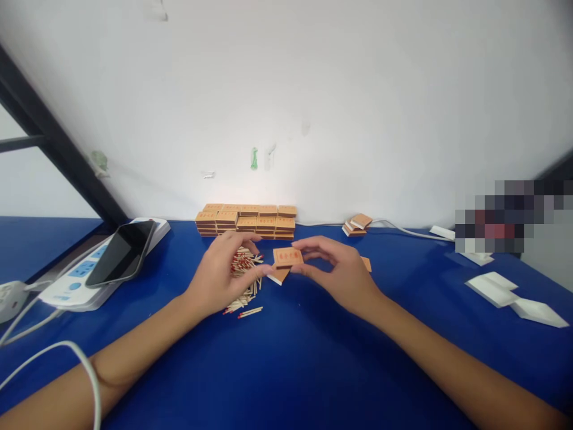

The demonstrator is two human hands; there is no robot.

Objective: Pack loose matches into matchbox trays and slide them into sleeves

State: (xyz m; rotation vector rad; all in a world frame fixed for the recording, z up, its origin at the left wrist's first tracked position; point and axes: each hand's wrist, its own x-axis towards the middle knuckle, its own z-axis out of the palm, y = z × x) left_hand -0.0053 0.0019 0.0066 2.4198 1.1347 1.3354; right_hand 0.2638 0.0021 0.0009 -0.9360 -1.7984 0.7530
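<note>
An orange matchbox (pixel 287 257) with red lettering is pinched at its right end between the thumb and fingers of my right hand (pixel 342 272). My left hand (pixel 221 269) is open, its thumb and fingers apart, with the thumb tip close to the box's left end. I cannot tell if that thumb touches it. Partly hidden under the left hand lies a heap of loose red-tipped matches (pixel 244 283). Another flat orange piece (pixel 279 275) with a white edge shows just below the held matchbox.
Stacked matchboxes (pixel 246 222) line the wall behind my hands. A small pile of orange sleeves (pixel 358 224) sits right of them. White trays (pixel 492 289) lie far right. At left are a power strip (pixel 80 272), a phone (pixel 122 252) and a white cable (pixel 85 358) over my forearm.
</note>
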